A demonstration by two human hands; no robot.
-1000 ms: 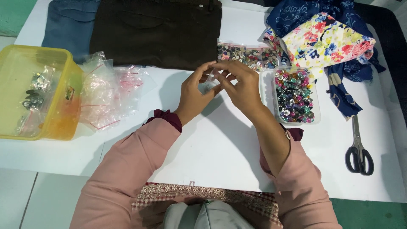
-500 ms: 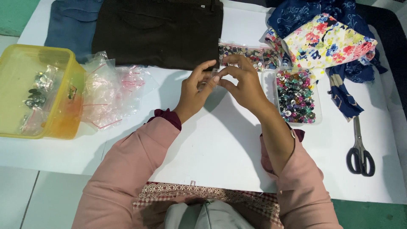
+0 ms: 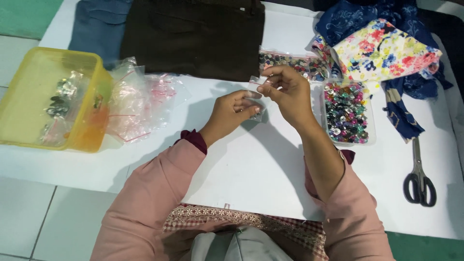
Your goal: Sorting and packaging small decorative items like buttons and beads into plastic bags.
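Observation:
Above the middle of the white table (image 3: 251,164), my left hand (image 3: 232,110) and my right hand (image 3: 286,92) both pinch one small clear zip bag (image 3: 256,99). The left hand grips its lower part, the right hand its top edge. The bag seems to hold a few small shiny pieces, though fingers hide most of it. Just right of my right hand stands a clear tray of coloured buttons (image 3: 345,113).
A yellow plastic box (image 3: 46,101) with small bags stands at the left, loose clear bags (image 3: 137,104) beside it. Dark brown (image 3: 193,36) and blue (image 3: 99,26) garments lie at the back, a flat bag of buttons (image 3: 290,62) and floral fabric (image 3: 384,50) back right, scissors (image 3: 419,176) at the right.
Both hands stay together over the small bag; the right hand has lifted slightly at its top edge. Nothing else on the table has moved.

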